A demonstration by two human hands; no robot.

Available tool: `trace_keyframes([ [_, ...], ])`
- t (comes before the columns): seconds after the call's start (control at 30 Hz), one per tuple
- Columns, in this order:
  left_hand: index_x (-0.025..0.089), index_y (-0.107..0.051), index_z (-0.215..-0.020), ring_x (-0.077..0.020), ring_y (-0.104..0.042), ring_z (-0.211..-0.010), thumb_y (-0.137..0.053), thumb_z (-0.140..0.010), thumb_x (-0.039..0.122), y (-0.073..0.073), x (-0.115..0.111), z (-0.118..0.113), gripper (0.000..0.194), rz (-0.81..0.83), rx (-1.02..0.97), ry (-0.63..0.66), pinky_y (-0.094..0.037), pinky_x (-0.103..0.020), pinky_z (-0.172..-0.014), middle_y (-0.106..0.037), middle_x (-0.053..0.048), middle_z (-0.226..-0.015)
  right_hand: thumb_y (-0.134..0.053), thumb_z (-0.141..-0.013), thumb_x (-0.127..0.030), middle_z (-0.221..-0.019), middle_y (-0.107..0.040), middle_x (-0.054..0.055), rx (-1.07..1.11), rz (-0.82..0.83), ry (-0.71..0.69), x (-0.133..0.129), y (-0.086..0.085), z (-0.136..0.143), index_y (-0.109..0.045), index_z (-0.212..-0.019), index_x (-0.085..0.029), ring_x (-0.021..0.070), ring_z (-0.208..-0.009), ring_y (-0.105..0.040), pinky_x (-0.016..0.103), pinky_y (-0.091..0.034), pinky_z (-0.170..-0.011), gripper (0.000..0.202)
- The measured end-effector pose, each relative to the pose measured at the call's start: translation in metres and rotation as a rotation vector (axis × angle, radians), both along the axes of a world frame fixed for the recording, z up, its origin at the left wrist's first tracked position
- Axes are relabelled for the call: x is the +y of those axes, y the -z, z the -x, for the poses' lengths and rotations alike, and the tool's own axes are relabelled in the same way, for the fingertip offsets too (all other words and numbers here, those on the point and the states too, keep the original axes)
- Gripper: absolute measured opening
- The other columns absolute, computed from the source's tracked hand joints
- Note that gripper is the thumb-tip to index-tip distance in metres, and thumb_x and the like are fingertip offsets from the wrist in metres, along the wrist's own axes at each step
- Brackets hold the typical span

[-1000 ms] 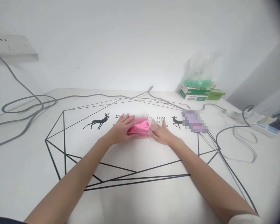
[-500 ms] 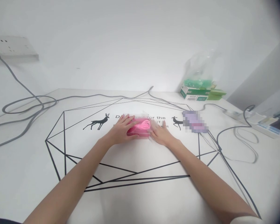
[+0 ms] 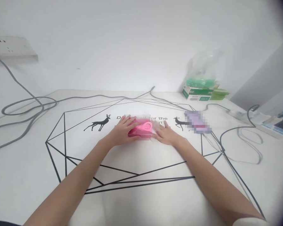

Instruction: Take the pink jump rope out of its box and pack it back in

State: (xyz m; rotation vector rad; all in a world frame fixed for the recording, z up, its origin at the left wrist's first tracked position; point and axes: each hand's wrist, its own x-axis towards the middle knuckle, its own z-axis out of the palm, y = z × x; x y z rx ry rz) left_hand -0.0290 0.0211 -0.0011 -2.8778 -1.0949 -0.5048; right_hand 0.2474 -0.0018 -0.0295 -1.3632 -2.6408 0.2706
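A bright pink packet (image 3: 145, 128) with a lighter pink looped cord on top lies on the white table, in clear plastic that sticks out at its right end. My left hand (image 3: 122, 131) rests over the packet's left end, fingers spread and thumb along the near edge. At the right end, my right hand (image 3: 166, 133) lies flat on the clear plastic with fingers stretched out. Both hands are open. What exactly the pink packet holds cannot be made out.
To the right lies a blurred-out purple flat object (image 3: 198, 121). Grey cables (image 3: 100, 95) run along the back and both sides. Green-and-white boxes (image 3: 198, 92) with a clear plastic bag (image 3: 204, 69) on top stand at the back right. A power strip (image 3: 271, 130) sits farther right.
My right hand has slid slightly to the right and lies flatter, its fingers more stretched over the clear plastic. My left hand and the pink packet have stayed in place.
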Motion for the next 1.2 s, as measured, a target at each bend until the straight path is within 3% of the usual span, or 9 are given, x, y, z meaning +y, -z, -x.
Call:
trace_keyframes([
  [0.27,0.026,-0.045,-0.144,-0.0351,-0.027,-0.144,-0.047,-0.087,0.068,0.0,-0.001,-0.001,0.07,-0.004,0.014,-0.009,-0.017,-0.057,-0.118,-0.036,-0.01,-0.153,-0.018,-0.098,-0.062,-0.158,-0.026,0.013,0.007,0.036,-0.005,0.001,-0.001,0.0,-0.005,-0.156,-0.023,0.0304,-0.148,-0.014,0.065,0.003,-0.114,0.071],
  [0.4,0.027,-0.044,-0.144,-0.0344,-0.028,-0.143,-0.049,-0.087,0.067,0.0,0.001,0.0,0.07,-0.012,0.01,-0.009,-0.018,-0.057,-0.118,-0.037,-0.01,-0.153,-0.021,-0.097,-0.063,-0.159,-0.023,0.009,0.02,0.035,0.012,0.003,0.002,0.001,-0.01,-0.156,-0.028,0.0313,-0.148,-0.012,0.065,0.0,-0.114,0.069],
  [0.53,0.024,-0.042,-0.145,-0.0348,-0.029,-0.142,-0.047,-0.088,0.066,-0.006,-0.005,-0.003,0.07,-0.052,0.087,-0.023,-0.019,-0.055,-0.117,-0.038,-0.012,-0.152,-0.023,-0.096,-0.065,-0.16,-0.02,0.008,0.07,0.047,0.029,0.004,0.003,-0.001,-0.005,-0.156,-0.029,0.0282,-0.148,-0.013,0.061,0.001,-0.116,0.072],
  [0.7,0.025,-0.036,-0.149,-0.0366,-0.035,-0.139,-0.047,-0.087,0.066,-0.009,-0.026,-0.028,0.075,-0.092,0.136,-0.048,-0.012,-0.062,-0.116,-0.046,-0.012,-0.147,-0.021,-0.097,-0.063,-0.158,-0.026,0.01,0.197,0.062,0.08,0.003,0.0,-0.007,-0.009,-0.156,-0.022,0.0224,-0.147,-0.02,0.051,-0.001,-0.12,0.073],
  [0.8,0.021,-0.036,-0.148,-0.0417,-0.031,-0.139,-0.049,-0.083,0.071,-0.006,-0.033,-0.049,0.082,-0.04,0.143,-0.14,-0.019,-0.063,-0.113,-0.039,-0.013,-0.151,-0.022,-0.097,-0.063,-0.157,-0.029,0.012,0.24,0.057,0.117,0.002,0.0,-0.009,-0.012,-0.156,-0.018,0.0228,-0.146,-0.025,0.049,-0.004,-0.12,0.075],
  [0.9,0.015,-0.038,-0.147,-0.0424,-0.03,-0.14,-0.046,-0.084,0.07,-0.005,-0.032,-0.067,0.084,-0.018,0.135,-0.207,-0.02,-0.061,-0.113,-0.038,-0.017,-0.152,-0.026,-0.097,-0.06,-0.155,-0.033,0.013,0.253,0.033,0.146,0.001,0.001,-0.01,-0.015,-0.155,-0.017,0.0226,-0.144,-0.03,0.049,-0.007,-0.12,0.073],
  [1.0,0.016,-0.038,-0.146,-0.0406,-0.033,-0.139,-0.046,-0.086,0.066,-0.006,-0.027,-0.079,0.079,0.0,0.143,-0.228,-0.022,-0.06,-0.112,-0.039,-0.016,-0.151,-0.028,-0.098,-0.057,-0.156,-0.032,0.011,0.277,0.018,0.16,0.001,0.003,-0.01,-0.017,-0.155,-0.019,0.0221,-0.143,-0.031,0.047,-0.01,-0.121,0.069],
  [1.2,0.016,-0.043,-0.143,-0.0402,-0.036,-0.137,-0.046,-0.089,0.056,0.005,-0.024,-0.085,0.067,-0.108,0.11,-0.272,-0.022,-0.059,-0.113,-0.044,-0.015,-0.148,-0.023,-0.1,-0.048,-0.158,-0.03,0.005,0.308,-0.019,0.211,0.001,0.004,-0.01,-0.02,-0.155,-0.023,0.0216,-0.145,-0.028,0.044,-0.024,-0.118,0.06],
])
